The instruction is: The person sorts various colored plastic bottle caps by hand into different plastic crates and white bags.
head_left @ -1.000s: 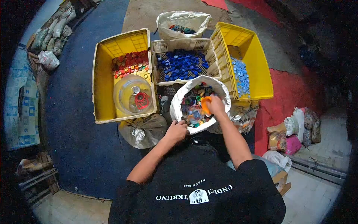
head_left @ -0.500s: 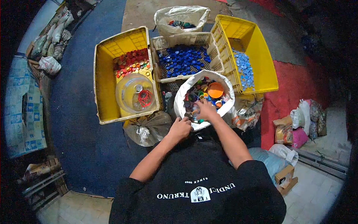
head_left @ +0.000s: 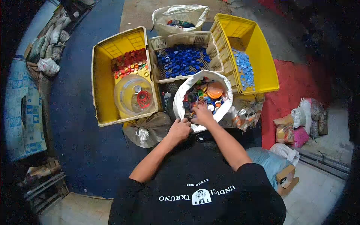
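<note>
A white sack [head_left: 224,116] with a rolled rim stands in front of me, holding mixed bottle caps [head_left: 195,93] of many colours. A large orange lid [head_left: 215,90] lies on top of them. My left hand [head_left: 180,129] is closed on the near left rim of the sack. Inside the opening, my right hand [head_left: 203,115] is down among the caps near that same side. Its fingers are bent together, and whatever they hold is hidden. Behind the sack, a white crate [head_left: 219,67] contains blue caps [head_left: 182,60].
On the left, a yellow bin [head_left: 99,82] holds red caps [head_left: 129,62] and a clear round tub [head_left: 122,93]. Light-blue caps [head_left: 243,69] lie in the right yellow bin [head_left: 262,56]. Another white sack [head_left: 159,22] stands behind. A tied grey sack [head_left: 155,125] sits beside my left hand.
My right hand has drawn slightly back and left inside the sack, its fingers deeper among the caps. The orange lid has shifted and tilted. My left hand stays at the rim.
</note>
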`<state>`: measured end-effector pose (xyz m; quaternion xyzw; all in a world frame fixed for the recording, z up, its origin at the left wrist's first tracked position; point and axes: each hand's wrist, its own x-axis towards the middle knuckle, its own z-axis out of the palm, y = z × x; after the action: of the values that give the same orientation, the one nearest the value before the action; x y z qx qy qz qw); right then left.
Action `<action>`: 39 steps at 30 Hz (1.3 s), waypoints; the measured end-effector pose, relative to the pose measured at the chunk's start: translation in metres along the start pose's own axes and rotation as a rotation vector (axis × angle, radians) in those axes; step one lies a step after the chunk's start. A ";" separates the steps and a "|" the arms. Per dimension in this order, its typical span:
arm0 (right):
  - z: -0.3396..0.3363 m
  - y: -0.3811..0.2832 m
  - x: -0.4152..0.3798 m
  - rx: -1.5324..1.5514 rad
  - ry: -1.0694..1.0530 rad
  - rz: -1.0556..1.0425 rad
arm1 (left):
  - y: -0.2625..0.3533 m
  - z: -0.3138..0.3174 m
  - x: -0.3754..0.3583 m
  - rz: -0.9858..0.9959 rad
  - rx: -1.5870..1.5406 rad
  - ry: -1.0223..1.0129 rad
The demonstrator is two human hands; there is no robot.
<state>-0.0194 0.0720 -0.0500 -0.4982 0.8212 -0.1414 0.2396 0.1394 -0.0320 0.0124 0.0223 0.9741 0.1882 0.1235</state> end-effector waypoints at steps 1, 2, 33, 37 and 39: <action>0.004 -0.005 -0.006 -0.102 0.169 0.029 | 0.000 -0.001 -0.001 0.002 0.012 -0.011; 0.003 -0.006 -0.006 -0.098 0.169 0.031 | 0.000 -0.004 -0.001 0.005 0.028 -0.021; -0.029 0.017 -0.012 -0.178 0.042 0.328 | -0.029 0.010 0.075 -0.349 0.037 -0.068; -0.033 0.026 -0.023 0.066 0.183 0.501 | -0.030 0.042 0.092 -0.429 0.024 -0.048; -0.024 0.032 -0.028 0.134 0.336 0.491 | -0.034 0.048 0.092 -0.455 -0.004 -0.058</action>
<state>-0.0451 0.1118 -0.0378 -0.2375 0.9341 -0.2136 0.1598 0.0625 -0.0382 -0.0653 -0.1929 0.9496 0.1568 0.1910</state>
